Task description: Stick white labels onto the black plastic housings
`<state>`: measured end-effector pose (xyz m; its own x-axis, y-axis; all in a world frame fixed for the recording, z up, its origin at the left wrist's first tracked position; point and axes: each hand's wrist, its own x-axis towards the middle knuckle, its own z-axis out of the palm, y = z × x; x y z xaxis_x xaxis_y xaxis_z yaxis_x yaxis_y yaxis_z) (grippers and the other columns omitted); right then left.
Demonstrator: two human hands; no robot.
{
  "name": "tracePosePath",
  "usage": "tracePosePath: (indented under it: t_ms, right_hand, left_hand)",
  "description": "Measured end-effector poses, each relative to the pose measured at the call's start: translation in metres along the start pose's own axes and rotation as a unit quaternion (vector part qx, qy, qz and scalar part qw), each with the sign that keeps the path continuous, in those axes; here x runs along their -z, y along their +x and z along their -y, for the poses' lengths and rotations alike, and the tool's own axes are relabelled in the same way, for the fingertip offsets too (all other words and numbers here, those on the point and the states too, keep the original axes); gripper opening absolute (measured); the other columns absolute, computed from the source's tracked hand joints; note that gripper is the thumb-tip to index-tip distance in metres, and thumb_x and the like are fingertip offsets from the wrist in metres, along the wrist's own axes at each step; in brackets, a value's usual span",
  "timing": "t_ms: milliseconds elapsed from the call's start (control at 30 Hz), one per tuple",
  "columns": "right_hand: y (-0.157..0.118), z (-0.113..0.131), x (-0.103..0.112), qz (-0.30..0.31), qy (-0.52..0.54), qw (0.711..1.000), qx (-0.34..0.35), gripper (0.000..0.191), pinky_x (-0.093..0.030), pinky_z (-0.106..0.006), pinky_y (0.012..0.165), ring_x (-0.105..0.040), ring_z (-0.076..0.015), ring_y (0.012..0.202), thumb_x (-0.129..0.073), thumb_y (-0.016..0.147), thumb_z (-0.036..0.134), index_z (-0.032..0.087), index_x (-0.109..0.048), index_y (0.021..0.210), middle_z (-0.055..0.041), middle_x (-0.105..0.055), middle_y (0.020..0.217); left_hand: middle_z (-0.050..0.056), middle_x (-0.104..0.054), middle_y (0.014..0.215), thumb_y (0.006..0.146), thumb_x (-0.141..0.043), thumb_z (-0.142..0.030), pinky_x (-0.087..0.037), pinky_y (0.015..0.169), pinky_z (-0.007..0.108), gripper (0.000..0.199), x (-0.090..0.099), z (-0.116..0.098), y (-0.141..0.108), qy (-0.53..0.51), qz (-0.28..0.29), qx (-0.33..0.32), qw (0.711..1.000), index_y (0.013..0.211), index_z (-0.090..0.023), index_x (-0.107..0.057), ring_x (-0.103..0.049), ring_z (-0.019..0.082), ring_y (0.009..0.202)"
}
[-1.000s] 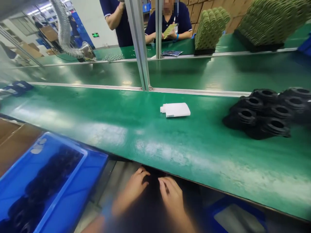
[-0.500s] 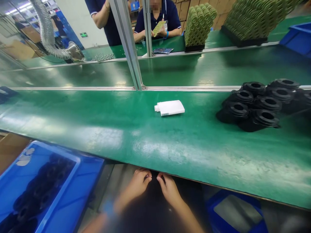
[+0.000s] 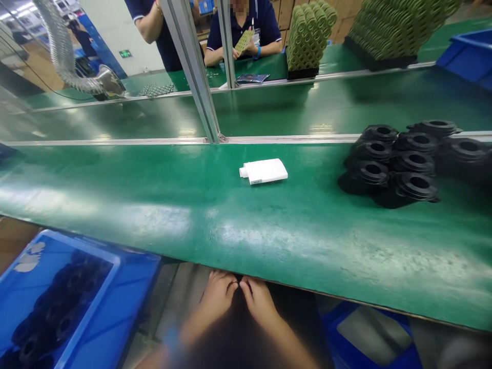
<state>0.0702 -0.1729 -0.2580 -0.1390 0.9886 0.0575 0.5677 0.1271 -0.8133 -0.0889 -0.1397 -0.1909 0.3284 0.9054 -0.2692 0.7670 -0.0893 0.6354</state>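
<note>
My left hand (image 3: 220,293) and my right hand (image 3: 257,297) are held low, just below the front edge of the green table (image 3: 154,195). Thumb and fingers are pressed together on each, and the fingertips of the two hands nearly touch. Whatever is between them, if anything, is too small or hidden to make out. On the table beyond them lies a flat white bottle-shaped piece (image 3: 267,171), its narrow neck pointing left. Neither hand touches it. Several black ringed parts (image 3: 413,163) stand grouped on the table at the right.
A blue bin (image 3: 119,266) of black parts is at lower left, a blue frame (image 3: 330,328) at lower right. Metal posts (image 3: 192,72) rise behind the table. Across it, a seated person (image 3: 265,31) holds a green piece beside stacked green parts (image 3: 309,41); another person (image 3: 171,48) stands.
The view has shifted slightly, moving most things a little to the left in it. My hands have drawn closer together, fingertips nearly meeting. The white piece has stayed in place on the table.
</note>
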Motion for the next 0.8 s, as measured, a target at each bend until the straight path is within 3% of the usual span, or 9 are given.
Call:
tracePosePath:
  t_ms: [333,800]
  right_hand:
    - [-0.004,0.006,-0.016,-0.05,-0.072,0.996,0.008,0.027,-0.051,-0.033,0.072,-0.061,-0.0168,0.075,-0.048,0.103,0.035,0.015,-0.061,0.09,-0.0016,-0.062,0.081]
    - [-0.004,-0.001,-0.024,-0.04,-0.044,0.998,-0.013,0.019,-0.053,-0.037,0.078,-0.064,-0.0178,0.081,-0.055,0.1,0.031,0.015,-0.063,0.094,-0.0021,-0.064,0.087]
  left_hand:
    - [0.009,-0.067,0.089,0.089,-0.042,-0.018,-0.045,0.087,0.04,0.028,-0.014,-0.006,-0.005,-0.017,-0.046,0.015,0.999,0.08,-0.021,-0.069,-0.06,0.026,0.092]
    - [0.008,-0.068,0.087,0.089,-0.046,-0.021,-0.047,0.082,0.035,0.026,-0.016,0.0,-0.005,-0.082,-0.049,0.026,0.995,0.08,-0.019,-0.07,-0.061,0.024,0.088]
